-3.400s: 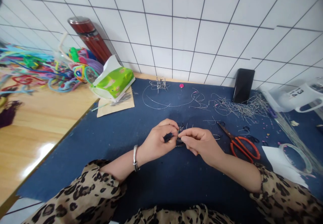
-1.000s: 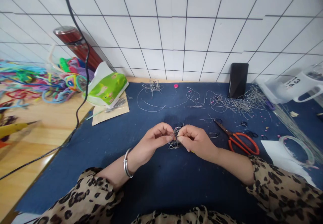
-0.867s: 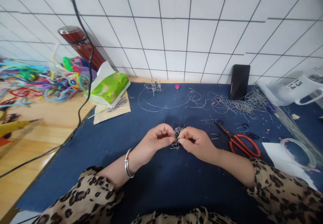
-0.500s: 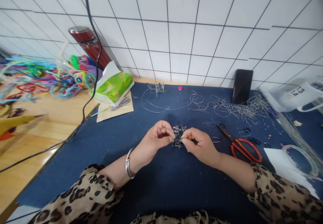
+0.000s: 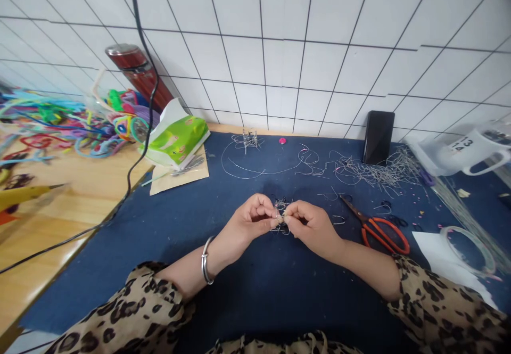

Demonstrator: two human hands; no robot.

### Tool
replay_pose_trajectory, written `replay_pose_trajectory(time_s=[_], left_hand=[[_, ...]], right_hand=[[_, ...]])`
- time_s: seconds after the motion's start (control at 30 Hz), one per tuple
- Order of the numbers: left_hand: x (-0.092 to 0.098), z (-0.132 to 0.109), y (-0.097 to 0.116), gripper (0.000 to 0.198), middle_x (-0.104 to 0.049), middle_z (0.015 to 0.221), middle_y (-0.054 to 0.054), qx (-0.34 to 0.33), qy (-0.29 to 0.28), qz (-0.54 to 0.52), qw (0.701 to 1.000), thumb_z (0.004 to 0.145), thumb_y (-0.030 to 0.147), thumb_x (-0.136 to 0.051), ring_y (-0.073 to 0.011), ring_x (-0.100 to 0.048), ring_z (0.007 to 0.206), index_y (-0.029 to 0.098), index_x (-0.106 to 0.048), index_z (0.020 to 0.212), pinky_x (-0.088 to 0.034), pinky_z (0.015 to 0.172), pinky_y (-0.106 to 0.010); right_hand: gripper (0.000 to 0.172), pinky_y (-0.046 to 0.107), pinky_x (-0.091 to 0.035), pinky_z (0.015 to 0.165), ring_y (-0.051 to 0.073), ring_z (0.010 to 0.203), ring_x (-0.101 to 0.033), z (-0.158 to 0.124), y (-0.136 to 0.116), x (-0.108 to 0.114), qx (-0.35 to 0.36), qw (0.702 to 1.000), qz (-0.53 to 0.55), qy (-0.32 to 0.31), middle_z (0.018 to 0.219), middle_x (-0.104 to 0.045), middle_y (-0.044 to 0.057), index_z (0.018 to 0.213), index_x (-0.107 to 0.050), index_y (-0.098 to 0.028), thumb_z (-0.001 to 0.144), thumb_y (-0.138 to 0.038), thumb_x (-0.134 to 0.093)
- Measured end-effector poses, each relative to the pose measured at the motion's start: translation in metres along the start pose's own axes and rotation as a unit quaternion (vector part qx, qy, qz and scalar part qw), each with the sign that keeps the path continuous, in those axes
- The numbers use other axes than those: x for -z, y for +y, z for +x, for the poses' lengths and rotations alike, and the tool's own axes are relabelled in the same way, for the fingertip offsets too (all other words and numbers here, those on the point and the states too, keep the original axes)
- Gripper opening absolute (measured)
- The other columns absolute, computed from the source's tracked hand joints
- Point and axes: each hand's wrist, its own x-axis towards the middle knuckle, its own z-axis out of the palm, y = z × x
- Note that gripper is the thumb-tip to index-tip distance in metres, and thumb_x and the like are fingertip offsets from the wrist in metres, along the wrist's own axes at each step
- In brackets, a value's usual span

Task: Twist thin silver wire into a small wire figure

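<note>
Over the middle of the dark blue mat (image 5: 255, 285) both hands meet at a small tangled piece of silvery wire with dark parts (image 5: 282, 228). My left hand (image 5: 248, 225), a silver bangle on its wrist, pinches the left side of this wire piece between thumb and forefinger. From the other side my right hand (image 5: 312, 228) pinches at it too, its fingertips almost touching the left ones. Much of the wire piece is hidden behind the fingers. Orange-handled scissors (image 5: 375, 229) lie to the right of my right hand.
Loose wire (image 5: 371, 170) is heaped under a black phone (image 5: 378, 137) propped on the wall. Another wire piece (image 5: 250, 140) stands at the back near a pink disc (image 5: 282, 141). Leftward are a green tissue pack (image 5: 175, 138), a hanging black cable (image 5: 149, 130) and colourful pipe cleaners (image 5: 64, 122).
My fingertips have come closer together over the wire piece, covering more of it. The whole view has shifted slightly.
</note>
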Motion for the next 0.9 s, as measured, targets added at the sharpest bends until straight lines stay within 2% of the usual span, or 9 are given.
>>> replay_pose_trajectory(time_s=[0.13,0.27,0.43,0.57,0.67,0.77,0.9], left_hand=[[0.0002,0.0004,-0.0006,0.017,-0.059,0.083,0.0,-0.027,0.012,0.053,0.998,0.078,0.015,-0.063,-0.008,-0.055,0.075,0.016,-0.048,0.085,-0.044,0.073,-0.022],[0.0019,-0.0005,0.0004,0.015,-0.06,0.084,-0.002,-0.061,0.027,0.18,0.981,0.079,0.016,-0.061,-0.01,-0.057,0.076,0.016,-0.048,0.086,-0.046,0.073,-0.024],[0.0032,-0.0043,0.0001,0.015,-0.062,0.083,-0.001,-0.097,0.057,0.34,0.933,0.078,0.017,-0.061,-0.0119,-0.061,0.079,0.018,-0.051,0.089,-0.049,0.074,-0.025],[0.0052,-0.0064,0.0012,0.012,-0.065,0.087,-0.001,-0.133,0.051,0.422,0.895,0.081,0.02,-0.057,-0.0121,-0.064,0.082,0.019,-0.053,0.093,-0.05,0.075,-0.024],[0.0061,-0.0071,0.0022,0.016,-0.067,0.089,-0.002,-0.184,0.042,0.485,0.854,0.082,0.02,-0.056,-0.0127,-0.065,0.082,0.02,-0.053,0.097,-0.051,0.072,-0.024],[0.0053,-0.0077,0.0018,0.018,-0.067,0.086,-0.002,-0.223,0.034,0.53,0.818,0.082,0.021,-0.057,-0.0133,-0.066,0.078,0.019,-0.052,0.099,-0.052,0.069,-0.024],[0.0043,-0.0082,0.0015,0.018,-0.068,0.086,-0.002,-0.234,0.017,0.557,0.797,0.083,0.022,-0.056,-0.0144,-0.065,0.077,0.019,-0.05,0.1,-0.051,0.068,-0.026]], right_hand=[[0.008,0.02,-0.038,0.053,0.008,0.051,-0.046,-0.0001,-0.0007,0.0009,-0.002,1.0,0.004,-0.009,0.055,-0.051,-0.004,0.073,-0.056,-0.017,0.079,-0.016,-0.05],[0.008,0.02,-0.038,0.053,0.008,0.051,-0.046,-0.0006,-0.0006,0.0003,-0.001,1.0,0.009,-0.02,0.055,-0.05,-0.004,0.073,-0.056,-0.017,0.079,-0.016,-0.05],[0.007,0.019,-0.037,0.052,0.007,0.051,-0.045,-0.0003,-0.0007,-0.0005,-0.003,0.999,0.017,-0.033,0.055,-0.05,-0.004,0.073,-0.055,-0.016,0.078,-0.015,-0.05],[0.007,0.019,-0.037,0.052,0.007,0.051,-0.045,0.0004,0.0006,-0.0001,-0.008,0.999,0.02,-0.034,0.055,-0.049,-0.005,0.074,-0.055,-0.016,0.078,-0.014,-0.05],[0.007,0.019,-0.037,0.052,0.007,0.051,-0.044,0.0005,0.0013,-0.0005,-0.005,0.999,0.019,-0.033,0.055,-0.049,-0.005,0.073,-0.055,-0.016,0.078,-0.015,-0.049],[0.008,0.019,-0.036,0.052,0.007,0.051,-0.044,0.0,0.0009,-0.0015,0.006,0.999,0.015,-0.033,0.056,-0.049,-0.004,0.072,-0.055,-0.016,0.078,-0.015,-0.049],[0.009,0.019,-0.036,0.051,0.007,0.051,-0.043,-0.0005,0.0002,-0.0022,0.014,0.999,0.015,-0.028,0.056,-0.048,-0.004,0.072,-0.055,-0.016,0.078,-0.015,-0.049]])
